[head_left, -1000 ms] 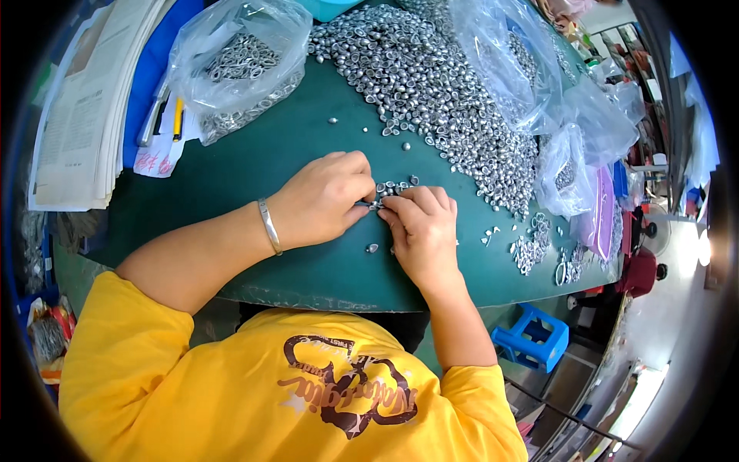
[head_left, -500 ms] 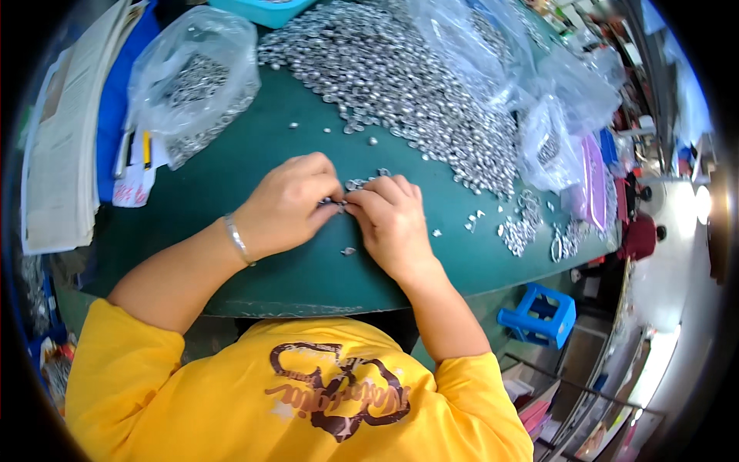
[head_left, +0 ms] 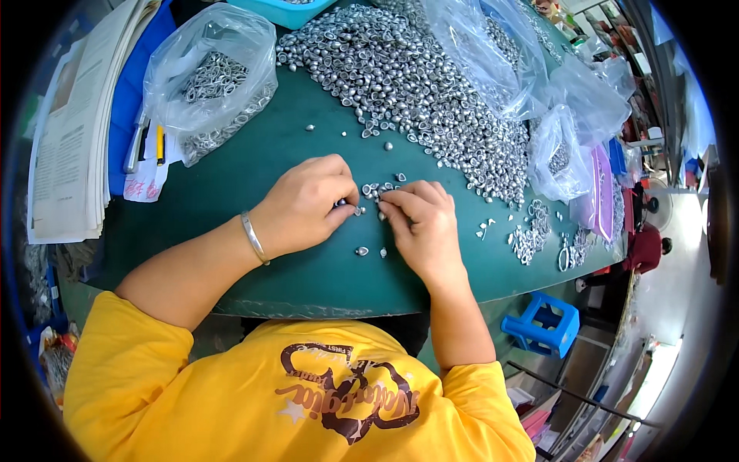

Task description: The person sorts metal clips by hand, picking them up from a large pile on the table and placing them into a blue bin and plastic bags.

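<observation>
Curled with fingertips pinched, my left hand [head_left: 304, 202] has small silvery metal pieces [head_left: 340, 203] showing at its fingers. My right hand [head_left: 425, 227] is a short gap away, thumb and forefinger pressed together at a small cluster of silver metal pieces [head_left: 372, 189]; what is between those fingertips is too small to make out. On the green tabletop nearer me lie a loose drop-shaped silver piece [head_left: 361, 251] and a smaller bit [head_left: 383, 252]. Beyond the hands spreads a big heap of hollow silver pieces [head_left: 400, 77].
At the left stand a clear bag of metal parts [head_left: 208, 85], a stack of papers [head_left: 73, 138] and a yellow-black pen [head_left: 160, 145]. More plastic bags [head_left: 558, 154] and small piles of parts [head_left: 531, 235] lie to the right. A blue stool [head_left: 543, 323] is on the floor; a person in dark red is beyond.
My hands, close together before, have drawn apart, the right one moving right. A second small bit now shows beside the loose piece on the table. The whole view has shifted slightly.
</observation>
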Action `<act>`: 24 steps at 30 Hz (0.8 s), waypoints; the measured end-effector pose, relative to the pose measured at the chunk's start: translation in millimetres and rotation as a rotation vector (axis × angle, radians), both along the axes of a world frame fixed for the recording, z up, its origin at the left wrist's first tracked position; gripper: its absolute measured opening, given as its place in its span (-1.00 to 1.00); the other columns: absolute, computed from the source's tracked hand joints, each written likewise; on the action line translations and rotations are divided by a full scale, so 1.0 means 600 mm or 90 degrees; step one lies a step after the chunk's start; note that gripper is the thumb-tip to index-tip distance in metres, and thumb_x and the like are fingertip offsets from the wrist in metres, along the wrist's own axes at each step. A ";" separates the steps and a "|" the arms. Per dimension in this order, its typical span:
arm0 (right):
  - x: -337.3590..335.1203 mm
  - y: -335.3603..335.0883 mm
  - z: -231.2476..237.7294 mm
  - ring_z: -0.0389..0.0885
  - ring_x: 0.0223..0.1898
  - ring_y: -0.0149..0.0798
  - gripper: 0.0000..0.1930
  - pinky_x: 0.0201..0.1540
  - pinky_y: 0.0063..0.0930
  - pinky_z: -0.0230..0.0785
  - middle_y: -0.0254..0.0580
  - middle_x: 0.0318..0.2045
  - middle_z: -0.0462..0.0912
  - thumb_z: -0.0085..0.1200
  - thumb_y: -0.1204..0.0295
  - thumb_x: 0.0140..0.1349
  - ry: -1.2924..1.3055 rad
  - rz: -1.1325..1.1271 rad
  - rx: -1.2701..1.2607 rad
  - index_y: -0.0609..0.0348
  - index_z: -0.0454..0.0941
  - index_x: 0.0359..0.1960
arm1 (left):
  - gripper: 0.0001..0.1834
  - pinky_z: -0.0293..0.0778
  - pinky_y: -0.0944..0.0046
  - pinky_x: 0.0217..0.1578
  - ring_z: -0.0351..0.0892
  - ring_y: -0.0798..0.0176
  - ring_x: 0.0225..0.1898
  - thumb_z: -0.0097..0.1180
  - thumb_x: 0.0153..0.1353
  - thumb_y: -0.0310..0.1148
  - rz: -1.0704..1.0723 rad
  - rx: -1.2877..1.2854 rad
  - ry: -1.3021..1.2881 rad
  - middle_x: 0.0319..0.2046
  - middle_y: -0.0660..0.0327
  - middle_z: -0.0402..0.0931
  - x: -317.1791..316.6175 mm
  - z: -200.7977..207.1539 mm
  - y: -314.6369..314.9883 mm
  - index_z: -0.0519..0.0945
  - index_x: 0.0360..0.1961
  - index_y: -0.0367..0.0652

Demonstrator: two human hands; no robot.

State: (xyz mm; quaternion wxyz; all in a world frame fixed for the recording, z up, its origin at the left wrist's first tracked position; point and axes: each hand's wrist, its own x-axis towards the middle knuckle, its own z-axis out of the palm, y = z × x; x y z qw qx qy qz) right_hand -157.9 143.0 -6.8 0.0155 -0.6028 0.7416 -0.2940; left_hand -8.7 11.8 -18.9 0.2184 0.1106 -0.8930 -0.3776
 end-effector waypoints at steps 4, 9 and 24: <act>0.019 -0.018 0.018 0.47 -0.34 -0.19 -0.93 -0.28 -0.34 0.26 -0.28 -0.47 0.54 0.18 0.49 -0.06 0.114 -0.024 0.091 0.14 0.57 -0.50 | -0.89 0.37 0.23 -0.28 0.43 0.13 -0.32 0.19 -0.09 -0.52 0.000 -0.017 0.002 -0.41 0.20 0.40 -0.002 -0.001 -0.001 0.53 -0.48 -0.18; -0.041 0.002 0.025 0.57 -0.45 -0.20 -0.95 -0.37 -0.38 0.44 -0.10 -0.45 0.58 0.12 0.59 -0.03 -0.178 -0.108 -0.002 0.27 0.50 -0.52 | -0.90 0.37 0.23 -0.29 0.43 0.13 -0.33 0.19 -0.09 -0.52 0.002 -0.003 -0.003 -0.41 0.19 0.40 0.003 0.001 -0.003 0.54 -0.49 -0.18; -0.015 0.051 0.023 0.51 -0.46 -0.06 -0.89 -0.40 -0.32 0.40 -0.09 -0.46 0.51 0.12 0.63 -0.03 -0.129 -0.042 0.058 0.23 0.55 -0.41 | -0.92 0.36 0.24 -0.30 0.43 0.14 -0.35 0.18 -0.08 -0.53 -0.002 -0.006 -0.005 -0.44 0.19 0.40 0.000 -0.001 -0.002 0.54 -0.51 -0.19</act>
